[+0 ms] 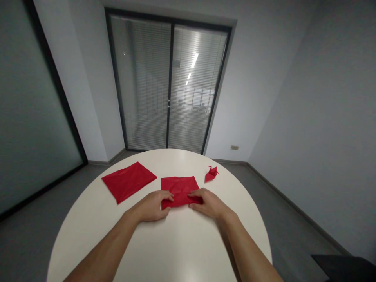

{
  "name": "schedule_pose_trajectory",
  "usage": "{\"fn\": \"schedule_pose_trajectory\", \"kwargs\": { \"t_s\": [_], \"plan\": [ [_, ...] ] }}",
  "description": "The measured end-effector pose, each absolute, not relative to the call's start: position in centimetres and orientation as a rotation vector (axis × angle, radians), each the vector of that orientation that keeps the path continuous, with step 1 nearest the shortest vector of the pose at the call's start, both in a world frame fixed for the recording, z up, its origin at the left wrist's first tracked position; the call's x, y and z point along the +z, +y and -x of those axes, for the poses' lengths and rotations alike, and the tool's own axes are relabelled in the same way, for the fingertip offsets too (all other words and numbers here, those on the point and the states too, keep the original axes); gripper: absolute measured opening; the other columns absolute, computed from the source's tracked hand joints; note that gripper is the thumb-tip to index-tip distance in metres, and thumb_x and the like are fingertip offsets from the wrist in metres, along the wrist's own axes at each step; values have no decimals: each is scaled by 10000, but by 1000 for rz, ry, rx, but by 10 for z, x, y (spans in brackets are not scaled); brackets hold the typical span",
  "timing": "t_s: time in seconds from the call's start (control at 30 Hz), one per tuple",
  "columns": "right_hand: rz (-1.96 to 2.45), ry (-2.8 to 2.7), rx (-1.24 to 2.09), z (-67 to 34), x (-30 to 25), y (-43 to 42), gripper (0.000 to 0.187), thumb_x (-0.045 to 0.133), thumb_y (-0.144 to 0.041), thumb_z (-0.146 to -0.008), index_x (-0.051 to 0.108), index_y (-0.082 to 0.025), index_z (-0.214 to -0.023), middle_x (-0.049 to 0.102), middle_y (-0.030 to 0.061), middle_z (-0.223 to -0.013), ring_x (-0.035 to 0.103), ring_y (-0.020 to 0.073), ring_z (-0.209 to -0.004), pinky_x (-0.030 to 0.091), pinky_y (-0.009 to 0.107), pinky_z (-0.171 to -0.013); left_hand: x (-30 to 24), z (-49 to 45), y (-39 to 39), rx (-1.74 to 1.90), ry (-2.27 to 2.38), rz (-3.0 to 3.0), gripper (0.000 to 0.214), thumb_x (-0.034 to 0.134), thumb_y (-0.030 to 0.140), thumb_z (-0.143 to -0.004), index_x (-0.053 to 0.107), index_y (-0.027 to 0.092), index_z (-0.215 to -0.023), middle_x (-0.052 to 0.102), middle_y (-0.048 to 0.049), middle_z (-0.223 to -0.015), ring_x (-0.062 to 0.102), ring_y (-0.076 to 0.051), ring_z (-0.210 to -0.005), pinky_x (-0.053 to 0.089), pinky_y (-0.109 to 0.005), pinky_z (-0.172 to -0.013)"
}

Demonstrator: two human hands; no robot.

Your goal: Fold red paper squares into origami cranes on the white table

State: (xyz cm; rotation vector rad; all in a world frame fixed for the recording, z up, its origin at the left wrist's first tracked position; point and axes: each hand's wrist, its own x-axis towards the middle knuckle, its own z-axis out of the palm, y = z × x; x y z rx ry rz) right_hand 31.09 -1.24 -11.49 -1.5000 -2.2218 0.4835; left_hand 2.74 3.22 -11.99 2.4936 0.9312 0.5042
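L hand (pixel 153 205) and R hand (pixel 209 201) both pinching the near edge of a creased red rectangular paper sheet (pixel 179 188), mid-tbl on the round white table (pixel 176 250), prob. to keep it steady. Near R corner's hidden by fingers; no. of layers unclear. Farther: flat red four-sided paper (pixel 129 182) L, tiny red folded-paper crane (pixel 212 173) R, presumably kept aside for elbow room. Background's blurry thru dark-framed glass panels (pixel 147 86).

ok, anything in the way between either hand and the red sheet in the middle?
Nothing visible. Left hand and right hand both touch the red sheet directly. The paper crane and other red paper lie apart from it, to either side.
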Motion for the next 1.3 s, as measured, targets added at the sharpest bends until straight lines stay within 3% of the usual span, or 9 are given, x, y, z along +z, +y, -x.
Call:
{"fn": "schedule_pose_trajectory", "kwargs": {
  "t_s": [0.1, 0.27, 0.47, 0.63, 0.77, 0.97, 1.03, 1.13, 1.3],
  "plan": [
    [1480, -2183, 551, -315, -119, -11, 344, 626, -432, -899, 787, -210, -1107, 783, 81, -1070, 698, 277, -935, 514, 372, -878, -122, -24, 36, 501, 950, -2483, 366, 631, 309, -806, 742, 248, -1150, 725, -65, -1254, 661, -284, -1137, 480, -379, -1026],
    [1504, -1988, 711, -320, -124, -9, 344, 569, -441, -936, 780, -178, -1004, 786, 67, -951, 697, 259, -842, 525, 362, -794, -126, -24, 41, 528, 1037, -2411, 301, 584, 372, -885, 753, 217, -1079, 765, -84, -1079, 690, -272, -969, 505, -354, -864],
    [1443, -1793, 654, -326, -136, -1, 438, 731, -435, -830, 683, -175, -1180, 741, 116, -1171, 689, 290, -1054, 532, 418, -942, -137, -25, 50, 754, 1058, -2175, 353, 476, 448, -970, 692, 178, -899, 751, -75, -881, 672, -240, -797, 493, -328, -737],
    [1329, -1682, 836, -327, -150, 5, 422, 612, -434, -928, 568, -180, -1262, 727, 136, -1199, 710, 267, -1037, 569, 421, -900, -148, -27, 56, 857, 1062, -2028, 344, 481, 478, -971, 627, 186, -864, 730, -59, -834, 677, -232, -771, 503, -315, -687],
    [1394, -1699, 786, -329, -159, 9, 468, 555, -432, -956, 489, -179, -1344, 754, 113, -1080, 719, 241, -917, 563, 373, -800, -157, -30, 62, 930, 1124, -1999, 296, 526, 439, -963, 601, 184, -1093, 740, -67, -912, 706, -231, -851, 511, -301, -736],
    [1537, -1737, 680, -329, -162, 11, 622, 515, -440, -967, 356, -168, -1503, 756, 65, -971, 706, 230, -831, 524, 343, -740, -156, -36, 58, 837, 1486, -2135, 590, 498, 309, -987, 322, 125, -1519, 710, -38, -799, 679, -221, -716, 469, -305, -685],
    [1582, -1771, 638, -327, -160, 10, 635, 511, -448, -967, 365, -167, -1517, 756, 68, -974, 704, 238, -847, 518, 351, -761, -151, -39, 52, 788, 1608, -2221, 608, 496, 279, -977, 314, 104, -1530, 718, -77, -887, 690, -247, -825, 491, -337, -757],
    [1658, -1821, 565, -325, -155, 8, 644, 512, -447, -965, 389, -154, -1525, 755, 78, -957, 695, 249, -847, 507, 359, -776, -145, -46, 43, 882, 1710, -2440, 512, 489, 235, -954, 461, 131, -1454, 624, -177, -1304, 593, -314, -1202, 453, -426, -1008],
    [1785, -1862, 413, -320, -145, 4, 622, 543, -374, -949, 436, -124, -1508, 745, 116, -1010, 687, 263, -913, 516, 378, -850, -144, -64, 28, 741, 1369, -2650, 502, 453, 215, -958, 499, 139, -1452, 493, -150, -1524, 454, -284, -1406, 341, -434, -1189]
  ]
}}
